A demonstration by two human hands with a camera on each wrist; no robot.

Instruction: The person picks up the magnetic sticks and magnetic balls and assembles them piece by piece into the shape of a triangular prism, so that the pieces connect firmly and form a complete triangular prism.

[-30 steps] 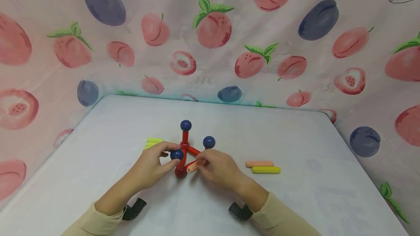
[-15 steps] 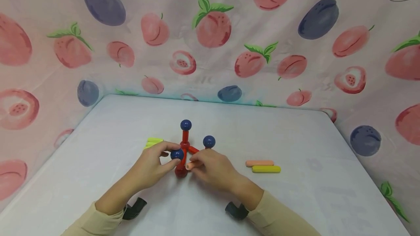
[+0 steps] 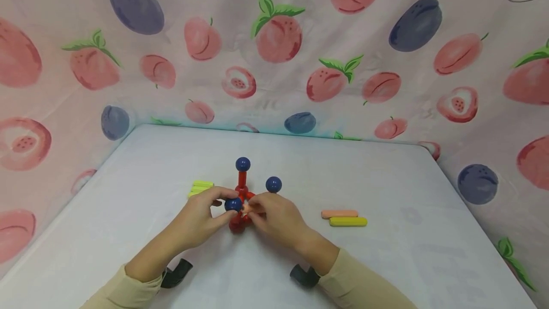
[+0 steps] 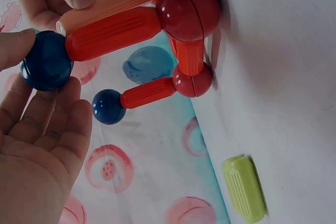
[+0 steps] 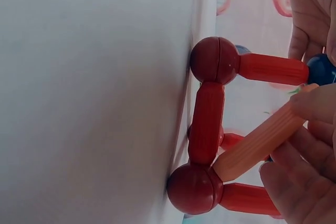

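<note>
A magnetic frame of red balls point(image 5: 194, 188) and red rods point(image 5: 207, 124) stands on the table, with blue balls on its upright rods. My left hand point(image 3: 199, 218) pinches the nearest blue ball point(image 4: 47, 60) between thumb and fingers, on top of a red upright point(image 4: 113, 33). An orange magnetic rod point(image 5: 262, 137) is pinched by my right hand point(image 3: 280, 218). It slants up from a red base ball, its upper end right by the held blue ball. Two other blue balls, one at the back point(image 3: 243, 164) and one at the right point(image 3: 273, 184), top their uprights.
Yellow-green rods point(image 3: 201, 188) lie left of the frame, partly behind my left hand. To the right, a loose peach rod point(image 3: 339, 213) lies beside a yellow rod point(image 3: 348, 221). A fruit-print cloth point(image 3: 274, 80) hangs behind the white table point(image 3: 386, 180).
My right hand has moved left with the orange rod, bringing its free end up to the blue ball. The left hand keeps its hold, and the ball has shifted slightly right.
</note>
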